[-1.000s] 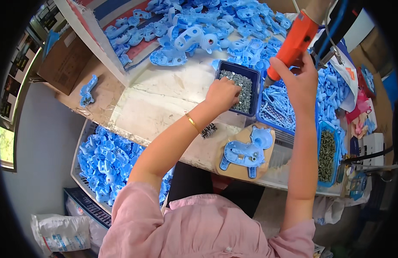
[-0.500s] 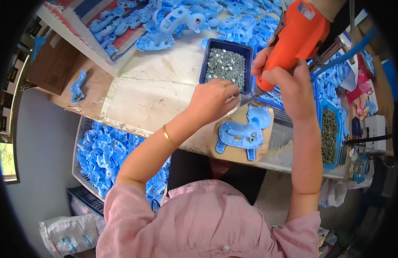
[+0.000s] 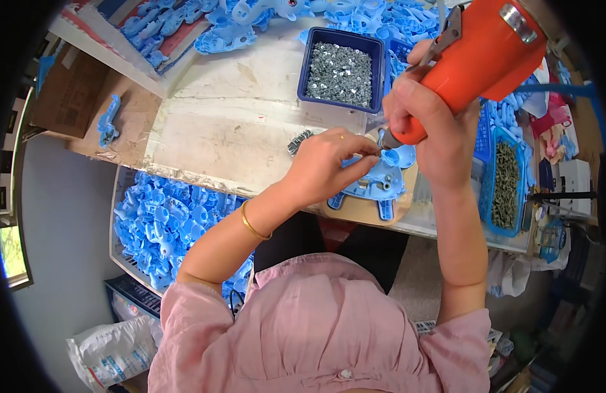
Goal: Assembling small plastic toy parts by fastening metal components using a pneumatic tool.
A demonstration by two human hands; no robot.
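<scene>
My right hand [image 3: 440, 124] is wrapped round an orange power screwdriver [image 3: 483, 56], its tip angled down to the left. Right at that tip, the fingers of my left hand [image 3: 330, 167] are pinched together; whatever small thing they hold is too small to make out. Below both hands lies a light-blue plastic toy shell half [image 3: 375, 183], shaped like an animal, on a tan board [image 3: 405, 200]. My left hand partly covers the shell. Beside that hand's knuckles sits a small heap of grey screws [image 3: 299, 141].
A dark-blue bin of small metal parts [image 3: 342, 72] stands beyond my hands. To the right is a light-blue tray of screws [image 3: 506, 183]. Blue shells [image 3: 227, 36] crowd the far table, and a crate [image 3: 129, 262] at lower left holds more. A blue hose [image 3: 545, 87] runs at right.
My left hand has come from beside the dark-blue bin to the screwdriver tip, fingers pinched. The screwdriver's tip is now over the shell. The small screw heap has come into sight.
</scene>
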